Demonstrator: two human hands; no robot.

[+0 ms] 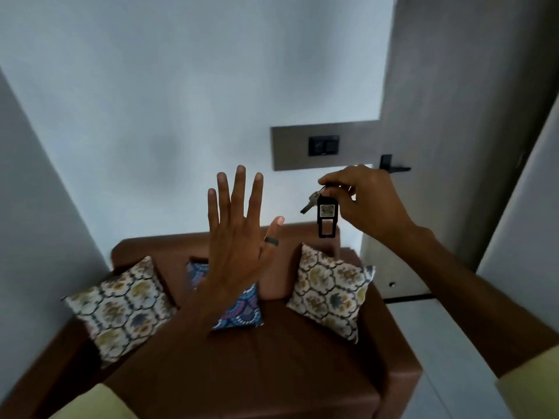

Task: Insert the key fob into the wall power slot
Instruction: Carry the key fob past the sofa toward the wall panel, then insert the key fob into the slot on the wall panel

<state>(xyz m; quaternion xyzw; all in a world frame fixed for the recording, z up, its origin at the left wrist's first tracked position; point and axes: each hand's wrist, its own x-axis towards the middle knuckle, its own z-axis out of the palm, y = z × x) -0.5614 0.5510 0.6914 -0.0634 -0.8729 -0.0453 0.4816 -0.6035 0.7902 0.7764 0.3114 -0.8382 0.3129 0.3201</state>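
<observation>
Landmark: we take the dark switch plate (323,145) on the grey wall panel (290,146) as our reference for every place below.

Key fob: the black key fob (326,217) hangs below the switch plate and almost straight under it, apart from the wall, with nothing touching its lower end. It is not yet in any slot.

Right hand: our right hand (366,201) is below the plate and a little to its right. The fingertips pinch the ring end of the fob, so the long flat body hangs down free. We judge this hold leaves the insertion end open, but it must be turned toward the plate first.

Key: a metal key (310,204) sticks out to the left of the fob on the same ring, below the plate. It could catch on the plate, we think.

Left hand: our left hand (239,234) is below and well to the left of the plate, fingers spread wide, holding nothing. It seems raised only for balance or to stay clear.

Slot: we cannot tell which part of the plate is the power slot; it is too small and dark.

Door handle: the black door handle (393,167) is just right of and below the plate, near the right hand.

Sofa: the brown sofa (272,358) with cushions stands far below the plate.
</observation>
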